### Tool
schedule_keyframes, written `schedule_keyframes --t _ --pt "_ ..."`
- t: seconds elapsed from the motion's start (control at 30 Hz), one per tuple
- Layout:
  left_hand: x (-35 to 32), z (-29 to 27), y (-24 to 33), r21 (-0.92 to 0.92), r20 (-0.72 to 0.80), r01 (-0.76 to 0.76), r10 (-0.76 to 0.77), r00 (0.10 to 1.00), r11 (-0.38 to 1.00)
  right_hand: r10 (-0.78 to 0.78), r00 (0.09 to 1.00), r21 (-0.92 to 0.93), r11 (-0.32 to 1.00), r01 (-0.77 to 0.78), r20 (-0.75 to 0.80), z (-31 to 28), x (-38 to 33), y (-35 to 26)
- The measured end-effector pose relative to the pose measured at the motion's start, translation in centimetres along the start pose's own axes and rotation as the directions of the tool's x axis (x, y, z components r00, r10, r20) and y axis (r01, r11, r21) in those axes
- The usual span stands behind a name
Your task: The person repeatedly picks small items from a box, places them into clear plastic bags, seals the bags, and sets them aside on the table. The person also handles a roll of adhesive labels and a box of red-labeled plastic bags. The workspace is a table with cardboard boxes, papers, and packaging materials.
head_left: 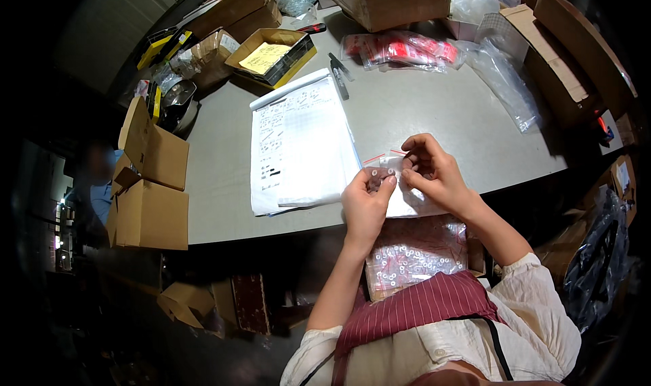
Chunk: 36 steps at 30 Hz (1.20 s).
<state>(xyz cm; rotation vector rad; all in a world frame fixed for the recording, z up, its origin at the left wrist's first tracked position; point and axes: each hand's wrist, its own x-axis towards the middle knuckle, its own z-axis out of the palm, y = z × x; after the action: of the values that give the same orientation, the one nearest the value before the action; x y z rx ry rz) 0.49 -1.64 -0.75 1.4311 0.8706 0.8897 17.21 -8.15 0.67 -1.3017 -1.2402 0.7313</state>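
Observation:
Over the front edge of the table, my left hand is closed, thumb against fingers, on a small clear zip bag. Small white rings show in or against its plastic. Beside it my right hand has curled fingers, with thumb and forefinger brought together at the bag's right side; what they pinch is too small to tell. Red-striped bag tops show just beyond my fingers, and white sheet material lies beneath my hands. Below the table edge, at my lap, a box holds many small clear bags with white rings.
A notepad with written pages lies left of my hands, a black marker beyond it. Red packets in clear plastic lie farther back. Open cardboard boxes stand left, at the back and right. Another person is far left.

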Motion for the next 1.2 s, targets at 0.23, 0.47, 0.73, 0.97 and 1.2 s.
schedule_keyframes --t 0.23,0.47,0.73,0.97,1.2 --pt "0.1 -0.1 0.0 -0.025 0.034 0.017 -0.016 0.999 1.0 -0.031 1.0 -0.019 0.999 0.031 0.004 0.0 0.0 -0.5" --pt "-0.2 0.1 -0.1 -0.088 0.046 -0.007 0.011 0.999 0.996 -0.087 0.996 -0.193 0.977 0.09 0.023 -0.4 0.2 0.2" --pt "-0.8 -0.3 -0.3 0.127 0.064 -0.097 0.089 0.994 0.987 0.018 1.0 -0.108 0.994 -0.016 0.011 -1.8 1.1 1.1" --pt "-1.8 -1.6 0.2 0.328 0.168 -0.32 0.279 0.946 0.889 0.004 0.997 -0.089 0.996 0.004 0.08 -1.7 1.5 -0.1" --pt "-5.3 -5.1 2.6 0.32 0.271 -0.292 0.208 0.94 0.902 0.056 0.953 -0.082 0.996 -0.033 0.296 -1.1 -1.0 -2.2"
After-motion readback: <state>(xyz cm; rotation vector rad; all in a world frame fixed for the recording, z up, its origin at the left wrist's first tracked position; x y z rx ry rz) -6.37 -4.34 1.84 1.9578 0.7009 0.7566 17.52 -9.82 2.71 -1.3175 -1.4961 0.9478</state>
